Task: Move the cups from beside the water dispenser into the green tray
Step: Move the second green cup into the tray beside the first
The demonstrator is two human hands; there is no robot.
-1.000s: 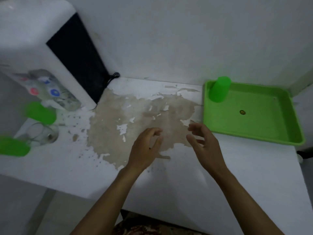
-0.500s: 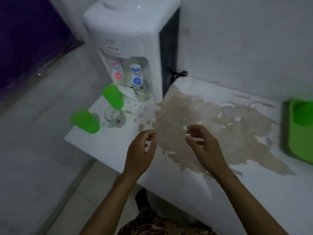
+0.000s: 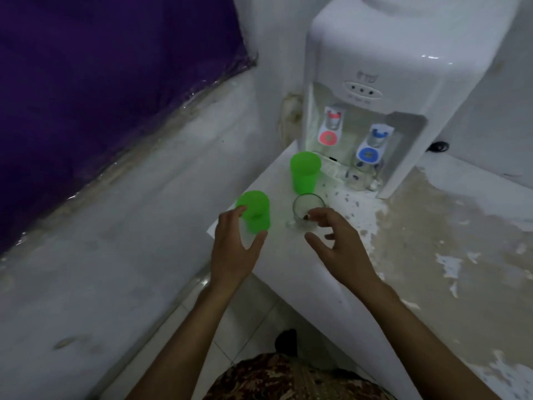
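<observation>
Two green plastic cups stand upside down on the white counter beside the white water dispenser (image 3: 372, 90). The near green cup (image 3: 255, 210) sits at the counter's left corner, and my left hand (image 3: 235, 249) is spread around it, fingers apart, not closed on it. The far green cup (image 3: 305, 171) stands close to the dispenser's front. A clear glass cup (image 3: 305, 212) stands between them; my right hand (image 3: 337, 241) hovers open at its near side, fingertips at its rim. The green tray is out of view.
A clear bottle or glass (image 3: 362, 174) stands under the blue tap. The counter (image 3: 432, 255) has a large peeled brown patch to the right. Its left edge drops to a tiled floor. A purple sheet (image 3: 101, 82) covers the wall at left.
The view has swung left, away from the green tray toward the dispenser. Both hands have moved forward from the brown patch to the cups, the left one now around the near green cup.
</observation>
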